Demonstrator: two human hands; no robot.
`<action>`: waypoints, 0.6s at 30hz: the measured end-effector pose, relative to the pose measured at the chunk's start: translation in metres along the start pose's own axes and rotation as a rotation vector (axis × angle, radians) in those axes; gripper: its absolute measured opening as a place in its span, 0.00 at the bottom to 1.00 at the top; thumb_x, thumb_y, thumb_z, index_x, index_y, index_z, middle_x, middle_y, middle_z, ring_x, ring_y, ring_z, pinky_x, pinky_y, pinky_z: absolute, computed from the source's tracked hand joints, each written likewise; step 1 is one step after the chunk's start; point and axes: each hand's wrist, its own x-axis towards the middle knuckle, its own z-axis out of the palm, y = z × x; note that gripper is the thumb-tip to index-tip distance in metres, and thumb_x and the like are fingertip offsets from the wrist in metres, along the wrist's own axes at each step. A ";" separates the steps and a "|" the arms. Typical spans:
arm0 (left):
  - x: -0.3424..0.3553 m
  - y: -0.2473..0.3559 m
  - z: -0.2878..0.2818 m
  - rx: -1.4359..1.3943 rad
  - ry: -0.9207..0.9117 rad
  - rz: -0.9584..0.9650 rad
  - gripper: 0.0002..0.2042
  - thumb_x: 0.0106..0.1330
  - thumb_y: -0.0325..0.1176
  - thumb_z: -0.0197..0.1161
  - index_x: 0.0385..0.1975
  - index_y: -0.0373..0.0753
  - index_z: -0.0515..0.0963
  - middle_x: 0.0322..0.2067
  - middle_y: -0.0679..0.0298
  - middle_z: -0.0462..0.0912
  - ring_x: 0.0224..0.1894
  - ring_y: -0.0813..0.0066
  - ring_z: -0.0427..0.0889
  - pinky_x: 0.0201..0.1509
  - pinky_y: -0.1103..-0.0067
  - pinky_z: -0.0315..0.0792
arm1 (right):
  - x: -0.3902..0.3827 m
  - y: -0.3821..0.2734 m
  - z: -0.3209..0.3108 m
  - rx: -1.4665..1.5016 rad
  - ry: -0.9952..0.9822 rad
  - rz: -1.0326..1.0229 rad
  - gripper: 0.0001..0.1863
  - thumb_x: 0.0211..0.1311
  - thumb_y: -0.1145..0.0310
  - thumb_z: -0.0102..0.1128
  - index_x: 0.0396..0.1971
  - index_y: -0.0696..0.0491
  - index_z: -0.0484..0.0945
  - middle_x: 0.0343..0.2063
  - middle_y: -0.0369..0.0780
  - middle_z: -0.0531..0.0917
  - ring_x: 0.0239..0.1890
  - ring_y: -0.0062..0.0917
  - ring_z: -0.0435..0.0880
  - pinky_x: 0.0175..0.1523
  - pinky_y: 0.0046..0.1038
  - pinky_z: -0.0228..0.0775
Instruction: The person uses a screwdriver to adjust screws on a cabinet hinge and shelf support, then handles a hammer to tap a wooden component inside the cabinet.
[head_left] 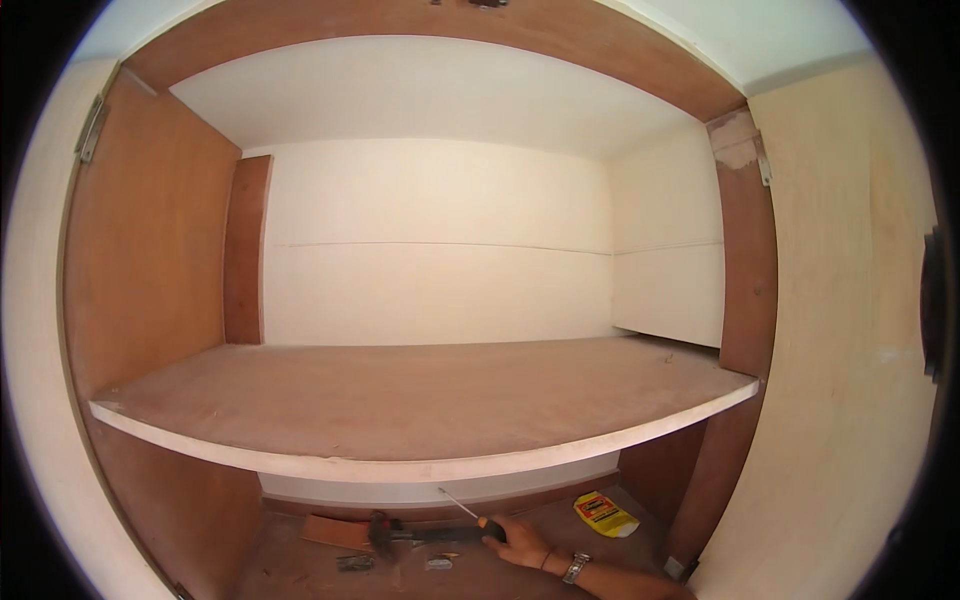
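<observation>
My right hand (522, 546), with a metal watch (576, 568) on its wrist, reaches in from the lower right below the wooden shelf (420, 400). Its fingers are wrapped round the dark and orange handle of a screwdriver (464, 508). The shaft points up and to the left, its tip just under the shelf's front edge. Beyond the hand, to the left, a hammer (380, 534) lies on the cabinet floor (300, 580). My left hand is out of view.
A flat reddish wood piece (335, 532) and small metal pieces, perhaps hinges (355, 564), lie beside the hammer. A yellow and red packet (606, 514) lies to the right. Pale doors stand open at left (40, 330) and right (850, 300).
</observation>
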 end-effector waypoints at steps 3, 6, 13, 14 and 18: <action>0.010 0.011 -0.037 0.199 -0.254 0.023 0.09 0.70 0.38 0.66 0.43 0.44 0.88 0.42 0.53 0.88 0.37 0.57 0.85 0.45 0.64 0.79 | -0.008 0.016 0.018 0.128 0.153 0.017 0.26 0.64 0.54 0.67 0.54 0.56 0.79 0.41 0.51 0.87 0.45 0.46 0.86 0.52 0.41 0.77; 0.050 0.072 -0.103 0.486 -0.333 0.376 0.16 0.65 0.35 0.70 0.50 0.37 0.85 0.48 0.48 0.86 0.44 0.58 0.87 0.51 0.71 0.82 | 0.001 0.032 0.047 0.215 0.043 0.068 0.27 0.63 0.54 0.70 0.55 0.56 0.80 0.46 0.50 0.86 0.51 0.40 0.86 0.55 0.36 0.76; 0.185 0.152 -0.157 0.523 0.405 0.429 0.07 0.64 0.29 0.69 0.38 0.34 0.86 0.27 0.63 0.87 0.29 0.79 0.84 0.34 0.81 0.76 | 0.004 0.041 0.038 0.257 0.079 0.058 0.26 0.63 0.52 0.68 0.51 0.56 0.80 0.42 0.51 0.86 0.47 0.43 0.86 0.53 0.38 0.77; 0.211 0.160 -0.166 0.732 0.497 0.576 0.06 0.63 0.28 0.69 0.36 0.33 0.85 0.26 0.65 0.86 0.29 0.78 0.83 0.37 0.79 0.76 | 0.004 0.039 0.037 0.224 0.079 0.050 0.26 0.63 0.53 0.68 0.53 0.56 0.80 0.44 0.50 0.86 0.49 0.42 0.86 0.55 0.37 0.76; 0.299 0.203 -0.223 1.495 0.661 1.308 0.03 0.65 0.28 0.66 0.33 0.36 0.81 0.25 0.69 0.81 0.34 0.75 0.81 0.44 0.76 0.76 | 0.004 0.044 0.040 0.133 0.058 0.067 0.26 0.62 0.54 0.69 0.53 0.57 0.81 0.45 0.49 0.86 0.50 0.41 0.86 0.58 0.35 0.75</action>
